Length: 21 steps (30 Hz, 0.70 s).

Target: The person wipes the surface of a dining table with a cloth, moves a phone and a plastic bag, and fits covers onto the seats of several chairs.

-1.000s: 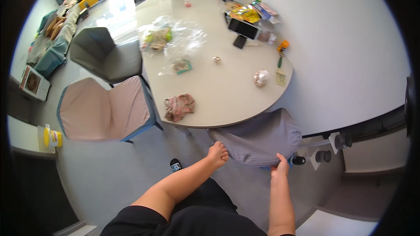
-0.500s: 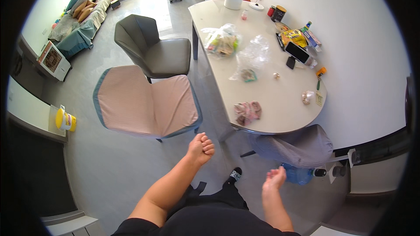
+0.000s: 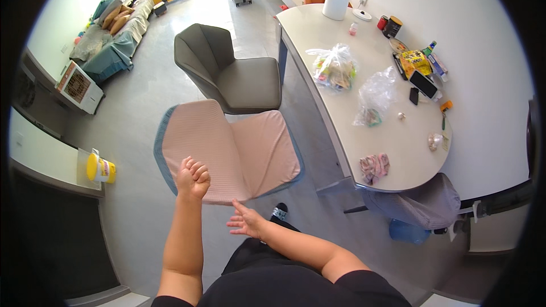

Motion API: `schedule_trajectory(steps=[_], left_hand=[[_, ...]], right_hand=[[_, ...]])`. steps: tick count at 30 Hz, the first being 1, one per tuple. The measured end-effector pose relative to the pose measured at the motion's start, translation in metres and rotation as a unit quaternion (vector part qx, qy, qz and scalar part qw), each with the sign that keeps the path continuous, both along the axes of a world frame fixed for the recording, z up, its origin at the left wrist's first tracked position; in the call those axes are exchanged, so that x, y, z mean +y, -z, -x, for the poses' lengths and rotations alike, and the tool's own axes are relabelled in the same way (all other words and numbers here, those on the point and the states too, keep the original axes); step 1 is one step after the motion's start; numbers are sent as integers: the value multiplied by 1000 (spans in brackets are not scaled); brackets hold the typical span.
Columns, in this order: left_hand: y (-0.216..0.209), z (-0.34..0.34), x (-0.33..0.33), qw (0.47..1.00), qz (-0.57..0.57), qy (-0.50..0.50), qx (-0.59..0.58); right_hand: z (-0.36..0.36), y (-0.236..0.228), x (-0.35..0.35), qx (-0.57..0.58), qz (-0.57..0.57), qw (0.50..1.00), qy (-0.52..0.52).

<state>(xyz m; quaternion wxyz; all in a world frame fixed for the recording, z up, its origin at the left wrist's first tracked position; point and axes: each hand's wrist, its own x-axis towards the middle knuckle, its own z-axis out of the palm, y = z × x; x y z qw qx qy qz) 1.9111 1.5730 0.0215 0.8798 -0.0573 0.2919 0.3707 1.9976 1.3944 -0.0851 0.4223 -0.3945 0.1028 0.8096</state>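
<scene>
Left hand [image 3: 194,178] curled, right hand [image 3: 246,220] spread

Our left arm [image 3: 183,239] runs nearly straight toward twelve o'clock, and its hand, at eight o'clock in our view, makes a fist with the fingers tucked in. Our right arm [image 3: 307,247] comes in from five o'clock and crosses our front toward ten. At about half past six, the right hand fans its fingers, the uppermost digit pointing to eleven and the others toward nine. Its palm seems turned up, though we see it small and slanted.
</scene>
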Motion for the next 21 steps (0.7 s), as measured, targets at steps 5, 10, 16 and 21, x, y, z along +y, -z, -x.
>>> schedule_trajectory(steps=[5, 10, 16, 21], left_hand=[[-11, 78, 80, 995, -38, -93, 19], [4, 144, 153, 967, -87, -167, 173], [79, 131, 202, 919, -83, -18, 385], [115, 93, 184, 903, -111, 115, 399]], right_hand=[[45, 54, 48, 104, 78, 991, -12], [75, 65, 74, 141, 109, 976, 122], [105, 81, 106, 128, 167, 871, 444], [59, 85, 65, 27, 228, 844, 484]])
